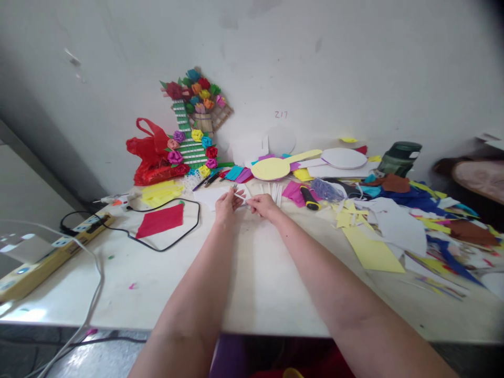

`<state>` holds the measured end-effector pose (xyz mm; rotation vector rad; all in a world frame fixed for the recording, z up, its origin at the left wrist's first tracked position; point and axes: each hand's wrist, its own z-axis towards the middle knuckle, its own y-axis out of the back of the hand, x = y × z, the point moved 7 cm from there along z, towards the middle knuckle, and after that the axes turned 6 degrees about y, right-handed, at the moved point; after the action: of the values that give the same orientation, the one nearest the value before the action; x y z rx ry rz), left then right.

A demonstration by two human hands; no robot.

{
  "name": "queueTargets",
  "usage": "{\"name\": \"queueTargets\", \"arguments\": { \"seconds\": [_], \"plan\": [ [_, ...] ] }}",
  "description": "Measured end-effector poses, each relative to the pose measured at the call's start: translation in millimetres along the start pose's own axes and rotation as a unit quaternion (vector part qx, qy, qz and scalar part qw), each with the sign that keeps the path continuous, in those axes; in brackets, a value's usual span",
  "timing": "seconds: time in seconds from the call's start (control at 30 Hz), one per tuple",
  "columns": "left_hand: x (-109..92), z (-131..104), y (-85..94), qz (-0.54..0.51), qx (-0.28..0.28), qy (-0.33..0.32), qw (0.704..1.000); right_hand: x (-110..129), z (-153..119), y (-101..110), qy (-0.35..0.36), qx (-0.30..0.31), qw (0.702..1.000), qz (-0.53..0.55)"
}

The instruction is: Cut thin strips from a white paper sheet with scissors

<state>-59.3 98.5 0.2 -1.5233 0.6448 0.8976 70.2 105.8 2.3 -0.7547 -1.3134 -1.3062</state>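
Observation:
Over the middle of the table, my left hand is closed on one end of a thin white stick, possibly rolled paper. My right hand pinches its other end. Just behind and left of my hands lies a sheet of white paper. Several similar white sticks lie behind my right hand. A yellow paddle-shaped cutout rests at the back, near a white round cutout.
A red cloth or paper square, a looped black cable and a power strip are at left. Paper-flower decorations and a red bag stand behind. A yellow-black cutter, paper scraps and a dark bottle occupy the right.

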Motion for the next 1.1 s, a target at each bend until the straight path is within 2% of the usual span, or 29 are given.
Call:
{"name": "queueTargets", "arguments": {
  "seconds": [0.17, 0.47, 0.87, 1.1],
  "plan": [
    [0.0, -1.3, -2.7, 0.022, 0.008, 0.003, 1.000, -5.5, -5.7, -0.9, -0.056, 0.031, 0.993, 0.099],
    [1.5, -1.4, -4.1, 0.025, 0.022, 0.013, 0.999, -7.3, -10.1, -3.5, -0.093, 0.057, 0.981, 0.161],
    [7.0, 3.2, -2.2, -0.027, 0.029, 0.052, 0.998, 1.0, -15.2, -9.2, -0.068, 0.125, 0.965, 0.219],
    [4.4, 1.7, -2.5, 0.033, 0.018, 0.017, 0.999, -4.6, -9.6, -12.5, -0.043, 0.114, 0.981, 0.150]
  ]
}}
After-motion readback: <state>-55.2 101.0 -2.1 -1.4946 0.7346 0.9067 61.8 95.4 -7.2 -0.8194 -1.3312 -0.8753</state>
